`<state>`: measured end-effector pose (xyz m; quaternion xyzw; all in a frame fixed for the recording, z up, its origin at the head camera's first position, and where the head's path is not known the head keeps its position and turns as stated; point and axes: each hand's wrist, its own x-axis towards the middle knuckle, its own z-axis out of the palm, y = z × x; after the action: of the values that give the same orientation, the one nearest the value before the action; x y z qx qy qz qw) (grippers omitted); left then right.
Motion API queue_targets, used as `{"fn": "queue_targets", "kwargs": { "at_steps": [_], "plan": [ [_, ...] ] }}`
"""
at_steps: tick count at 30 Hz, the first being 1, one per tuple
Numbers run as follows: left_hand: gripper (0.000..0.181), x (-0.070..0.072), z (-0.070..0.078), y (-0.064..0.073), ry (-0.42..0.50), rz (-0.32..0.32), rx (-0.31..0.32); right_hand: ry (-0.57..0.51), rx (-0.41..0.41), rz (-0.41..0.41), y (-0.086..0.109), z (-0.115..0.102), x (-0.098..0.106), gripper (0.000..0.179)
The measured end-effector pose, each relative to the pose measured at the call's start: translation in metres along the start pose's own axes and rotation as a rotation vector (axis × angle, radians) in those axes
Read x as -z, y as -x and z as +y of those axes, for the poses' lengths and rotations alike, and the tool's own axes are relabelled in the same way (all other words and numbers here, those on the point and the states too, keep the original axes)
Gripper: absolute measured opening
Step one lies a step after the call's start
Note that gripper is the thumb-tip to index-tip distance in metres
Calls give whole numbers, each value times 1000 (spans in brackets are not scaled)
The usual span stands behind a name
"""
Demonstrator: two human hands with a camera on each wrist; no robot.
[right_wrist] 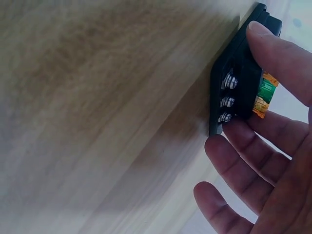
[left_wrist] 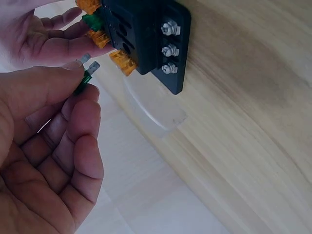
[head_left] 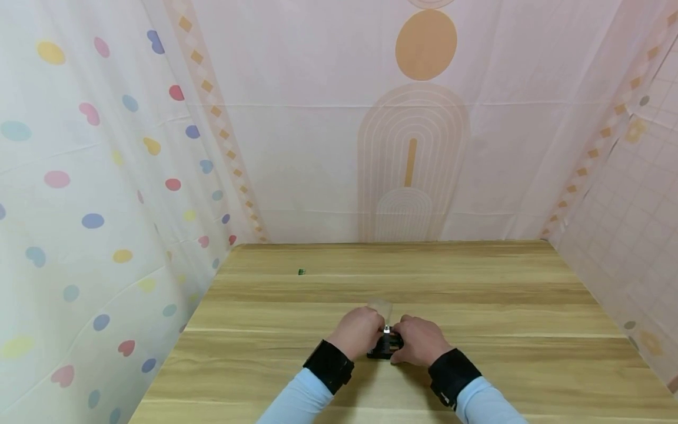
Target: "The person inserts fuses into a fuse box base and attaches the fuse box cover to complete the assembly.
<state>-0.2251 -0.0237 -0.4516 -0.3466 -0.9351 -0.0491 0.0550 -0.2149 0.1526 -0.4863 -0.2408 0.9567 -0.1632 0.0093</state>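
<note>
A black fuse box (head_left: 385, 347) with metal screw terminals (left_wrist: 170, 50) along its side sits on the wooden table. Several orange blade fuses (left_wrist: 123, 62) and a green one (right_wrist: 266, 90) stand in it. Between thumb and forefinger, my left hand (head_left: 360, 331) pinches a loose green blade fuse (left_wrist: 87, 80), its metal prongs pointing away from the palm, beside the box. My right hand (head_left: 422, 340) grips the fuse box, thumb (right_wrist: 275, 53) on one end and fingers at the other. Just beyond the box lies a clear plastic cover (left_wrist: 155, 109).
A small green piece (head_left: 301, 272), too small to identify, lies at the far left of the wooden table (head_left: 477, 277). Patterned curtains (head_left: 312, 147) hang behind the table and along both sides.
</note>
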Motion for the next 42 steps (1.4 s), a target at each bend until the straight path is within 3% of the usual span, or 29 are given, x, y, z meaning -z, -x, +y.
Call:
{"fn": "queue_targets", "kwargs": {
  "at_steps": [33, 42],
  "plan": [
    [16, -25, -2, 0, -82, 29, -22, 8, -19, 1, 1, -4, 2, 41],
    [21, -25, 1, 0, -131, 57, -73, 21, -19, 1, 1, -3, 2, 42]
  ]
}}
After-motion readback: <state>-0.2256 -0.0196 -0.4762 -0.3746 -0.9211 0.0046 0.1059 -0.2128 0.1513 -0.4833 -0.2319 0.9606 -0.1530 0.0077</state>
